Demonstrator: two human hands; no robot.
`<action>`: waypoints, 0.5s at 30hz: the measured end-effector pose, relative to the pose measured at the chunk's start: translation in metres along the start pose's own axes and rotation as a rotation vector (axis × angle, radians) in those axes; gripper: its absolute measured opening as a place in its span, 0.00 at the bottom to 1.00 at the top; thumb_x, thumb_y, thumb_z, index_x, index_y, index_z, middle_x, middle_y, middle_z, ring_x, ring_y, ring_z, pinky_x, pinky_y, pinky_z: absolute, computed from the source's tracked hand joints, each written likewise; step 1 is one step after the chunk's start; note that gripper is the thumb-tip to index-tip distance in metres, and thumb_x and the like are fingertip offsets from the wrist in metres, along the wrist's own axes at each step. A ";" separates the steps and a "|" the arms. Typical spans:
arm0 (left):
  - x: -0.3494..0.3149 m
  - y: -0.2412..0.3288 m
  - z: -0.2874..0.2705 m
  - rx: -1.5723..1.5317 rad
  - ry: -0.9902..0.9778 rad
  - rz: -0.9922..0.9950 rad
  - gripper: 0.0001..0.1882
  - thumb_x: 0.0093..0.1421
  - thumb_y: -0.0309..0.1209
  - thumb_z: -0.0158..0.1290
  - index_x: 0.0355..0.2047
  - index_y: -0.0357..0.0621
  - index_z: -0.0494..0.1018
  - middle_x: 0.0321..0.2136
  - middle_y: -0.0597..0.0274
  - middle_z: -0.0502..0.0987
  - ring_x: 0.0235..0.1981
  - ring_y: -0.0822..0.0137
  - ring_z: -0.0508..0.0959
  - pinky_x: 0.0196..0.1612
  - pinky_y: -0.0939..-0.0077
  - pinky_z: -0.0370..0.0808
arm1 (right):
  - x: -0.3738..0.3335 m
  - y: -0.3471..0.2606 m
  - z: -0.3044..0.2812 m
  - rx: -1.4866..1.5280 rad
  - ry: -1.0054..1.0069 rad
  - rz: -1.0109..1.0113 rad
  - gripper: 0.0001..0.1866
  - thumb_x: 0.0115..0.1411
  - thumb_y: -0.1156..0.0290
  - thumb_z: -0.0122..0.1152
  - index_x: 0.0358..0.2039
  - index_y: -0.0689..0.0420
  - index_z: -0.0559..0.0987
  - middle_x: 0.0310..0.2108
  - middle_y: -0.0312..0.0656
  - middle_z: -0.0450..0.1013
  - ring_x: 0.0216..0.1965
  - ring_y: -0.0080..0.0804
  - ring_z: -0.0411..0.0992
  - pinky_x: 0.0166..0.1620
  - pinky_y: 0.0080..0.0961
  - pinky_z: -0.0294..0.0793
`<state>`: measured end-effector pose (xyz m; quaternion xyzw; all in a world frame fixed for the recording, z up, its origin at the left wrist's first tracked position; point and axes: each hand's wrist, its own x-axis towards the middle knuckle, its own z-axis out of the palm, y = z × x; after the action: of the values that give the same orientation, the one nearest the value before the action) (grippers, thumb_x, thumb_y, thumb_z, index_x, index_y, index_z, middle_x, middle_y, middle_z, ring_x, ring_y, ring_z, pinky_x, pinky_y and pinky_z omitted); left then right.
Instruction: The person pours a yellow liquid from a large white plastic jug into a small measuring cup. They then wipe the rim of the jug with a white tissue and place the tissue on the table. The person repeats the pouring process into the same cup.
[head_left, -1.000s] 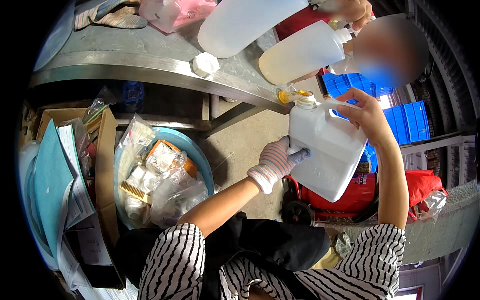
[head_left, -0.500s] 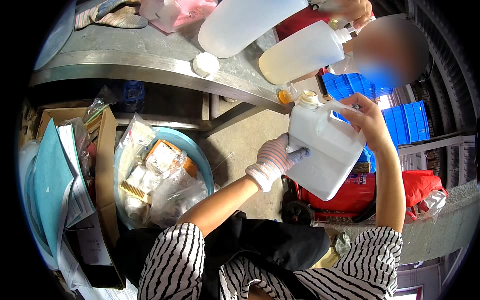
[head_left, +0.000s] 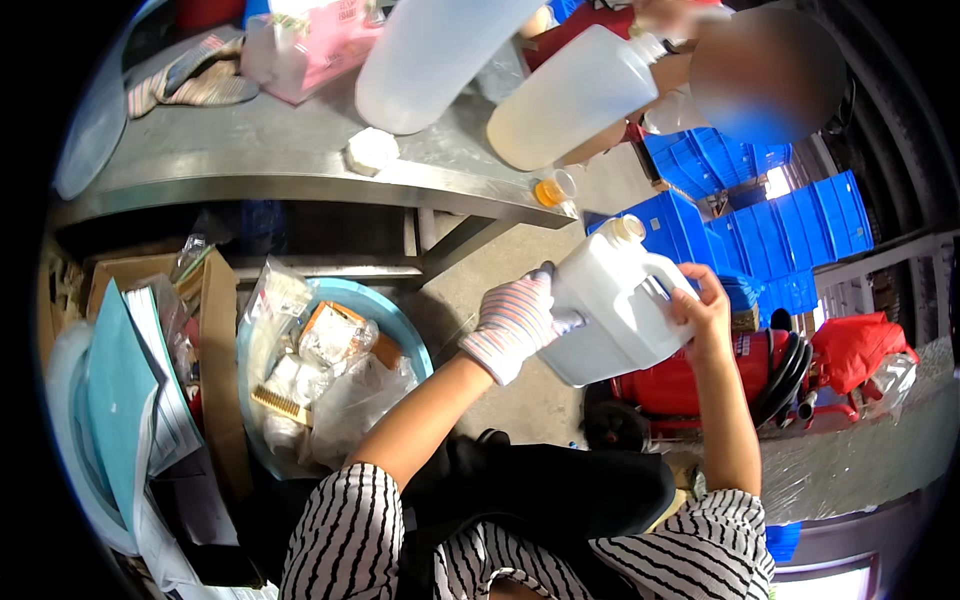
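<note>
I hold a white plastic jug [head_left: 612, 312] with a handle in both hands, tilted with its open neck up and to the left. My left hand [head_left: 512, 322], in a striped knit glove, grips the jug's lower left side. My bare right hand [head_left: 701, 300] clasps its handle side. Just above the neck, a small cup of orange liquid [head_left: 554, 188] sits at the edge of the metal table [head_left: 250, 175]. Another person's hand holds a large translucent bottle of pale liquid [head_left: 575, 98] tipped on the table.
A second big translucent container [head_left: 430, 55], a white lid [head_left: 371, 150] and cloths lie on the table. Below are a blue basin [head_left: 405, 335] full of plastic bags, a cardboard box [head_left: 215, 330] with papers, blue crates [head_left: 780, 225] and a red extinguisher [head_left: 690, 385].
The white jug has come down and tilted further to the left, away from the cup of orange liquid. Both my hands stayed on it.
</note>
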<state>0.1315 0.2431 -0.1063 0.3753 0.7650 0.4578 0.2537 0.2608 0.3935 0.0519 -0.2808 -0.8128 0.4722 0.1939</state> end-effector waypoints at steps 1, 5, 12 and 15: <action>0.000 -0.001 -0.003 0.077 -0.035 -0.006 0.42 0.49 0.57 0.58 0.56 0.40 0.63 0.45 0.49 0.77 0.46 0.52 0.78 0.48 0.61 0.74 | -0.003 0.015 0.000 0.039 0.008 0.020 0.15 0.49 0.77 0.65 0.39 0.58 0.75 0.25 0.32 0.72 0.21 0.16 0.63 0.25 0.13 0.58; -0.001 -0.017 -0.002 0.324 -0.098 -0.127 0.37 0.52 0.55 0.57 0.52 0.40 0.65 0.42 0.49 0.77 0.44 0.52 0.78 0.46 0.60 0.75 | -0.016 0.072 0.031 0.191 0.089 0.127 0.15 0.50 0.79 0.65 0.39 0.58 0.74 0.22 0.33 0.71 0.19 0.17 0.62 0.24 0.15 0.58; -0.008 -0.013 -0.015 0.498 -0.252 -0.199 0.23 0.56 0.50 0.54 0.36 0.41 0.78 0.34 0.50 0.80 0.39 0.53 0.80 0.42 0.60 0.77 | -0.039 0.180 0.080 0.392 0.211 0.231 0.16 0.52 0.80 0.65 0.40 0.59 0.71 0.20 0.35 0.71 0.19 0.20 0.65 0.23 0.18 0.60; -0.016 -0.005 -0.018 0.500 -0.281 -0.121 0.22 0.59 0.49 0.51 0.37 0.41 0.79 0.36 0.50 0.80 0.38 0.53 0.81 0.40 0.61 0.78 | -0.050 0.207 0.101 0.497 0.170 0.265 0.16 0.54 0.79 0.64 0.41 0.56 0.68 0.21 0.36 0.71 0.21 0.22 0.66 0.27 0.18 0.61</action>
<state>0.1257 0.2192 -0.1018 0.4396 0.8324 0.1825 0.2837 0.2971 0.3769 -0.1799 -0.3669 -0.6095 0.6527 0.2606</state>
